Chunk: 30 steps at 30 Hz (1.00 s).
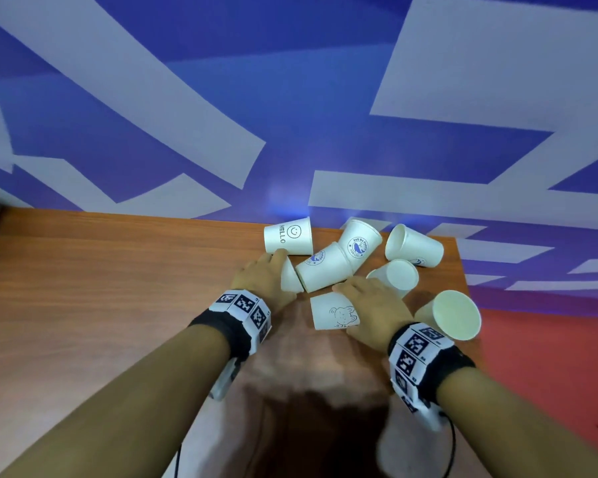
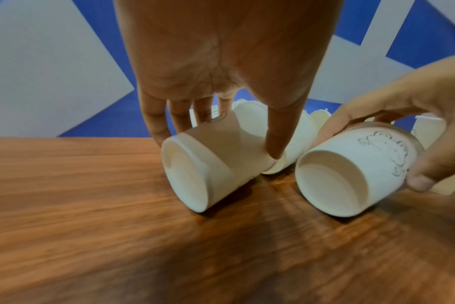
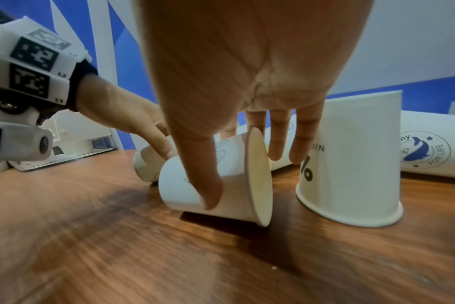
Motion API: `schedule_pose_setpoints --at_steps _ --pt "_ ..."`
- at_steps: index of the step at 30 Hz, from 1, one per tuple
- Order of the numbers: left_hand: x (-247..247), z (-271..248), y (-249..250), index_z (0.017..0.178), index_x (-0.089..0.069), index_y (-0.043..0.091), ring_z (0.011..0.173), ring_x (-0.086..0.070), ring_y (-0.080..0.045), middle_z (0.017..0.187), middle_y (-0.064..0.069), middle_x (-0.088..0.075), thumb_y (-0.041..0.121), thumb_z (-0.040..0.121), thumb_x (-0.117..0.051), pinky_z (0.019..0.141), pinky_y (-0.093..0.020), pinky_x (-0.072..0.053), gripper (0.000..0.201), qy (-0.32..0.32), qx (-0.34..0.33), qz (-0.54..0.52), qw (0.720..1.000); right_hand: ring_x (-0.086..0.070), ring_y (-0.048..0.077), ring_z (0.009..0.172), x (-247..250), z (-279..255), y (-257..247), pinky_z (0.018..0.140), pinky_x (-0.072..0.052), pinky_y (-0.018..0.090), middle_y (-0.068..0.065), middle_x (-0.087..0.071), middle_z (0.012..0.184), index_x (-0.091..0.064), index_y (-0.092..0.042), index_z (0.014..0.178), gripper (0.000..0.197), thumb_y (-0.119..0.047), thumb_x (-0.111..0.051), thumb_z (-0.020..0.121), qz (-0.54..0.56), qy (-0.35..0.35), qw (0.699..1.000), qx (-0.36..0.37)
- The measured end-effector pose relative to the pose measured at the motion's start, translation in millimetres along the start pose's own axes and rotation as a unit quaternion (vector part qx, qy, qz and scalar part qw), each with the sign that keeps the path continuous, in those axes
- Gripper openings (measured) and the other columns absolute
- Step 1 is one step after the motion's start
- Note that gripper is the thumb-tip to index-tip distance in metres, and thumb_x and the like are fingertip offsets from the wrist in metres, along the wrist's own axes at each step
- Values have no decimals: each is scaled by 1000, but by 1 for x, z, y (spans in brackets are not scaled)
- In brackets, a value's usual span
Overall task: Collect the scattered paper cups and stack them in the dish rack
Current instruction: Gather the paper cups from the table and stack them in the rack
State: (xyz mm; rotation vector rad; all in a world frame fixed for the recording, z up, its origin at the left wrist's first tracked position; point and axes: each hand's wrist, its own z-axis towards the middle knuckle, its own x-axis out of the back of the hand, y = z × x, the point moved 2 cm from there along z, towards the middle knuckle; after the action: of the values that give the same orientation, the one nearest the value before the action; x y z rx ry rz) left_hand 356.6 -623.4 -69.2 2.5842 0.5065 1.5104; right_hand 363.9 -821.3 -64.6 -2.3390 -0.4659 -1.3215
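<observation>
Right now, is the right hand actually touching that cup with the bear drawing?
Touching. The left wrist view shows the right hand with thumb and fingers wrapped around the bear cup.

even indoor light from above – soft dark shadow on the table point(image 1: 83, 288) near the bottom edge, wide-angle warp, wrist views blurry.

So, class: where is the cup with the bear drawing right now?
In the head view the bear cup lies on its side, front centre of the table, gripped by the right hand.
</observation>
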Motion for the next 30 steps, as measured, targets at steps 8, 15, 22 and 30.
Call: schedule_pose_setpoints --at_steps 8,15,22,30 --pt "29 -35 -8 140 -25 21 122 -45 -31 136 -6 -46 47 78 -67 98 -42 -41 79 34 0 -50 998 -40 21 127 31 -27 -21 105 -36 36 -1 -42 138 -30 -27 143 74 -43 -65 80 5 14 1000 -14" --pt "70 -107 -21 141 -26 26 112 -55 -28 133 -5 -38 42 79 -67 89 -40 -47 76 96 -16 -72 993 -51 22 116 73 -67 -63 88 -48 37 -2 -49 128 -33 -27 137 69 -42 -65 77 31 100 994 -38" --pt "108 -172 -46 132 -39 23 112 -52 -29 121 -6 -48 46 76 -69 90 -41 -47 68 180 -23 -65 981 -46 23 109 99 -86 -112 91 -43 37 -1 -48 116 -43 -29 127 64 -49 -68 72 50 159 986 -21" --pt "131 -220 -90 133 -36 20 107 -55 -29 124 -6 -41 34 79 -66 83 -38 -48 64 191 -48 -64 978 -35 27 118 105 -106 -173 101 -36 39 1 -41 128 -31 -29 142 78 -43 -68 74 60 192 979 -38"
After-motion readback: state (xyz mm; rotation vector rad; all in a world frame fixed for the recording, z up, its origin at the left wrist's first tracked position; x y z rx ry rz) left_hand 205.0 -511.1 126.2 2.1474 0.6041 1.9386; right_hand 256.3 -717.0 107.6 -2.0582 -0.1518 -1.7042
